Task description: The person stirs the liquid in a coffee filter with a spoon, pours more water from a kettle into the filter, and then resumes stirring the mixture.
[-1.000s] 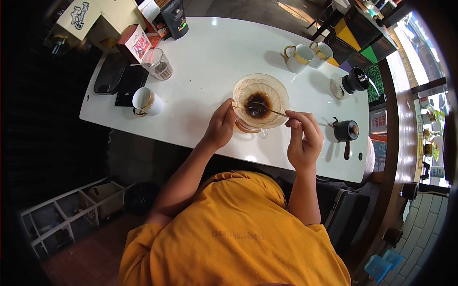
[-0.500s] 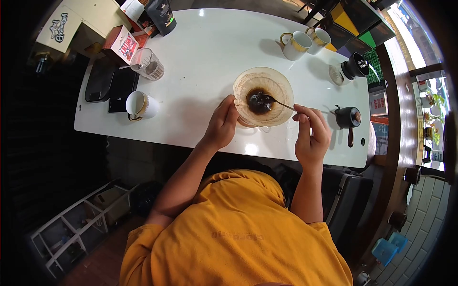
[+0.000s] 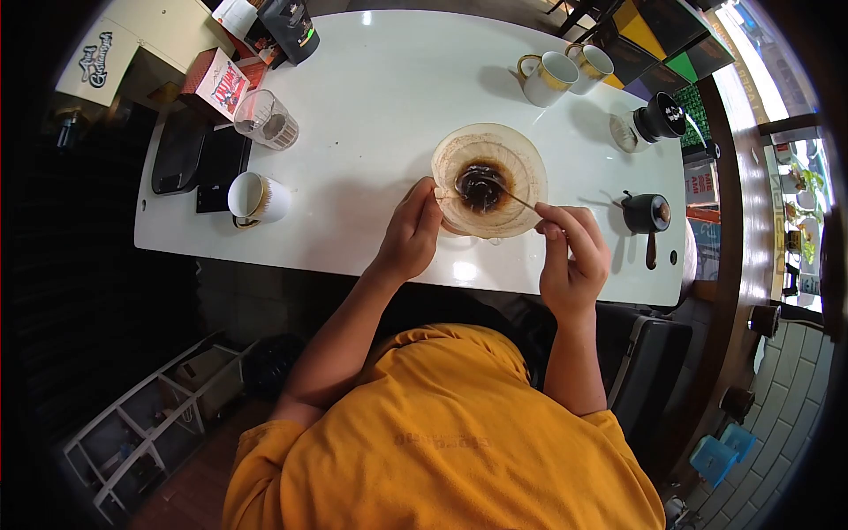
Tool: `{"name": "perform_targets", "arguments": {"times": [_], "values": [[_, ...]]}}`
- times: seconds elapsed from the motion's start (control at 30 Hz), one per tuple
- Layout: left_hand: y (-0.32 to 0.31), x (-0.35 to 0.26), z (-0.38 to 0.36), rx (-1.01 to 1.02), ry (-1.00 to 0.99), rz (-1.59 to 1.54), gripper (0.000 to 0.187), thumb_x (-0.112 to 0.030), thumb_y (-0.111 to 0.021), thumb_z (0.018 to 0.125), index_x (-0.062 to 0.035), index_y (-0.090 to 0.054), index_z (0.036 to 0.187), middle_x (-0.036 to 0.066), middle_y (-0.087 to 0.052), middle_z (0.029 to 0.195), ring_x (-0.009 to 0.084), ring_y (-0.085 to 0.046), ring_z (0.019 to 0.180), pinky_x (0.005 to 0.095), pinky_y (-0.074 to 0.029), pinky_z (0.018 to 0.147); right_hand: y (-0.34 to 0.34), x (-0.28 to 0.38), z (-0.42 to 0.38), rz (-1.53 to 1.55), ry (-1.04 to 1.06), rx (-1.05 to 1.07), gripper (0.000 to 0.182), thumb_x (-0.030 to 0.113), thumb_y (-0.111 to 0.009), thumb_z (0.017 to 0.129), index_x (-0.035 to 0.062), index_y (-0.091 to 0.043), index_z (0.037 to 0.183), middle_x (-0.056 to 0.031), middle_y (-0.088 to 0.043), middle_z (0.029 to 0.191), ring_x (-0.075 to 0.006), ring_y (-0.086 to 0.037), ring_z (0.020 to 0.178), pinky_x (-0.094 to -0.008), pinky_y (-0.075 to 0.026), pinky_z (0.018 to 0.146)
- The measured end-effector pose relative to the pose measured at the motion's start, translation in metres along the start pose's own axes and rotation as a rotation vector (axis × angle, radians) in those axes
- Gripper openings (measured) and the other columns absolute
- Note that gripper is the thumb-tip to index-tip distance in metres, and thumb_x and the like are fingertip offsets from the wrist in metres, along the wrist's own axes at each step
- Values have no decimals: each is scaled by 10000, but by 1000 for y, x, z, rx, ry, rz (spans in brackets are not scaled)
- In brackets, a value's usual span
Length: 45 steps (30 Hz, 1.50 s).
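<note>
A paper coffee filter (image 3: pixel 521 159) lines a dripper in front of me, its walls stained brown, with dark wet coffee (image 3: pixel 481 187) at the bottom. My left hand (image 3: pixel 413 231) is closed on the dripper's left side; its fingertips are partly hidden by the rim. Between the thumb and fingers of my right hand (image 3: pixel 576 256) is the handle of a thin spoon (image 3: pixel 519 200). The spoon slants down to the left, and its tip is in the coffee. Most of the dripper and whatever supports it are hidden under the filter.
On the white table (image 3: pixel 371 115) stand a mug (image 3: pixel 261 198), a glass (image 3: pixel 267 122), a scale (image 3: pixel 221 168) and a red-white box (image 3: pixel 216 84) at left. Two mugs (image 3: pixel 552 79), a hand grinder (image 3: pixel 649 124) and a small black pot (image 3: pixel 645 214) stand at right.
The spoon's tip has shifted slightly within the coffee, and my right hand has moved a little to the left. My left hand stays on the dripper. The view has shifted slightly.
</note>
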<state>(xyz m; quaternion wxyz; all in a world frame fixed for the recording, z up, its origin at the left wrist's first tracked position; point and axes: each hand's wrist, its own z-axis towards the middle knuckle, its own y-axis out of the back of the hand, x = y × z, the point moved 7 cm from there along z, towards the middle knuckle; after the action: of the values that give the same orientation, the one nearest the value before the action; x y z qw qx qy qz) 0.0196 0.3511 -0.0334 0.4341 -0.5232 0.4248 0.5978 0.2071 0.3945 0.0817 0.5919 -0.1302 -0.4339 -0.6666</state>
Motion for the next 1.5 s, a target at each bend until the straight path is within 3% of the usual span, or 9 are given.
{"name": "perform_targets", "arguments": {"times": [0.17, 0.6, 0.9, 0.97, 1.23, 1.4, 1.47, 1.5], "values": [[-2, -4, -1, -3, -1, -27, 240, -149, -355, 995, 0, -499, 1116, 92, -577, 985, 149, -534, 905, 281, -435, 841, 9, 2, 10, -20, 64, -46, 206, -84, -610, 781, 0, -679, 956, -88, -625, 766, -183, -572, 664, -269, -447, 576], [-1, 3, -4, -42, 6, 4, 279, -184, -358, 1004, 8, -494, 1153, 82, -582, 995, 128, -525, 912, 277, -439, 836, 11, 9, 7, 32, 102, 66, 206, -68, -624, 775, 11, -683, 956, -80, -622, 778, -189, -561, 681, -283, -442, 579], [-5, 0, -8, -89, -5, -60, 279, -195, -335, 1007, 2, -510, 1099, 8, -509, 830, 71, -428, 745, 227, -407, 715, 6, 5, 10, 27, 145, 132, 222, -51, -646, 766, 40, -693, 963, -65, -618, 774, -188, -554, 677, -287, -443, 584], [-8, -1, -8, -70, -38, -112, 289, -243, -331, 1022, -39, -514, 1114, -53, -423, 790, 45, -354, 712, 192, -339, 667, 10, 6, 14, 27, 167, 109, 223, -52, -643, 769, 41, -693, 965, -65, -617, 776, -187, -551, 677, -286, -443, 584], [-11, -8, -7, -131, -38, -141, 293, -238, -340, 1016, -32, -511, 1134, -52, -428, 805, 44, -352, 712, 186, -336, 664, 5, -9, 17, 66, 130, 152, 213, -55, -630, 789, 35, -690, 972, -63, -612, 784, -183, -547, 683, -280, -445, 591], [-9, -5, -6, -130, -40, -134, 295, -235, -335, 1018, -30, -511, 1138, -55, -426, 806, 43, -350, 711, 185, -338, 663, 10, -4, 25, 70, 181, 75, 208, -48, -627, 796, 36, -690, 975, -69, -619, 794, -182, -560, 695, -280, -450, 598], [-9, -1, -7, -115, 10, -102, 311, -223, -331, 1005, -2, -519, 1115, 44, -576, 975, 88, -508, 904, 244, -431, 833, 9, -3, 26, 73, 168, 105, 210, -51, -627, 795, 34, -690, 975, -70, -620, 795, -182, -560, 695, -279, -450, 598], [-9, -2, -7, -119, 9, -101, 311, -223, -331, 1005, -2, -519, 1115, 44, -576, 975, 88, -508, 904, 244, -431, 833, 7, -3, 25, 73, 150, 136, 211, -53, -626, 793, 32, -690, 976, -72, -621, 797, -183, -561, 695, -278, -449, 598]]}}
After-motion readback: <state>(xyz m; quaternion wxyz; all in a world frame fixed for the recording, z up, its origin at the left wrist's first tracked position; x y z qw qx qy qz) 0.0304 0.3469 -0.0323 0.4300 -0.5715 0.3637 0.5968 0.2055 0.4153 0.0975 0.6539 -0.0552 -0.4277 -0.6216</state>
